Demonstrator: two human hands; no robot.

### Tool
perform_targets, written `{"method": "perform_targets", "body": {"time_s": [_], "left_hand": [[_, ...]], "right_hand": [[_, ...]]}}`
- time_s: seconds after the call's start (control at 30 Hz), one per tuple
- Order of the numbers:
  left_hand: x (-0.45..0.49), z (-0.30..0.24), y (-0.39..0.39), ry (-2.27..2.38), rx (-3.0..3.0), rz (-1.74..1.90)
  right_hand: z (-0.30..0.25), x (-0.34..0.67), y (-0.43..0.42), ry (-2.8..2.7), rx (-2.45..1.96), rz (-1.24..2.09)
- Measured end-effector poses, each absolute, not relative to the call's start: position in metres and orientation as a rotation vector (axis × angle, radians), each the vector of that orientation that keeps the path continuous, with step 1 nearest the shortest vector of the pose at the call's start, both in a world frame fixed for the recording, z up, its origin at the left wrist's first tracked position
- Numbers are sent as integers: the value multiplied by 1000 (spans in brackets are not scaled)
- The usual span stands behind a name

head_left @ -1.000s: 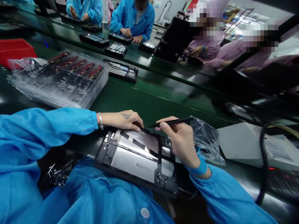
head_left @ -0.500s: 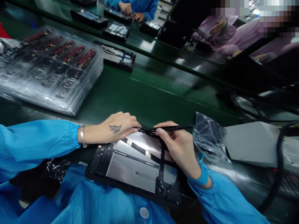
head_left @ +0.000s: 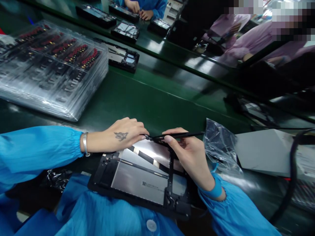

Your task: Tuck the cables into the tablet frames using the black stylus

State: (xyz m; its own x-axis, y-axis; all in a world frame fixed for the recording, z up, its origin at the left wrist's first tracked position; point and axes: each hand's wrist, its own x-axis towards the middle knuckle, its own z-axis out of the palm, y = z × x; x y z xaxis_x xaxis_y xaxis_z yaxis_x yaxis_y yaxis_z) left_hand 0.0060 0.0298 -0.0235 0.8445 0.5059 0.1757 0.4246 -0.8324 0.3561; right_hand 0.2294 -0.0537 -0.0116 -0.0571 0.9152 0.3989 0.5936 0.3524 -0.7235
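Note:
An opened tablet-like device (head_left: 141, 185) with a black frame and silver panels lies at the bench's front edge, against my blue smock. My left hand (head_left: 124, 132) reaches over its far side, finger and thumb pinched on a small dark part at the far edge. What that part is, I cannot make out. Black tweezers (head_left: 187, 134) sit in my right hand (head_left: 189, 154), held between thumb and fingers. Their tips meet the far edge of the device, close to my left fingertips. The right palm hovers over the device's right side.
A stack of clear plastic trays (head_left: 54, 72) with red and black parts stands at left. Beyond it lies another opened device (head_left: 123, 57). A clear bag (head_left: 220, 144), a grey box (head_left: 265, 150) and a black cable (head_left: 292, 170) are at right. Co-workers' hands (head_left: 139, 9) work across the bench.
Both hands and the tweezers keep nearly the same place at the device's far edge. The view has shifted slightly. Across the bench, a pink-sleeved co-worker's hand has moved.

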Motion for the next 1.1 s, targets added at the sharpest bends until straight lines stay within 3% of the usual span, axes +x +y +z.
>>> {"method": "perform_targets", "body": {"time_s": [0.73,1.1], "left_hand": [[6,-22,28,715,2735,384],[7,-27,23,722,2845,413]], "right_hand": [[-10,229,-54,-1776,-1342,472],[-23,237,-55,-1502,-1401,624]]}}
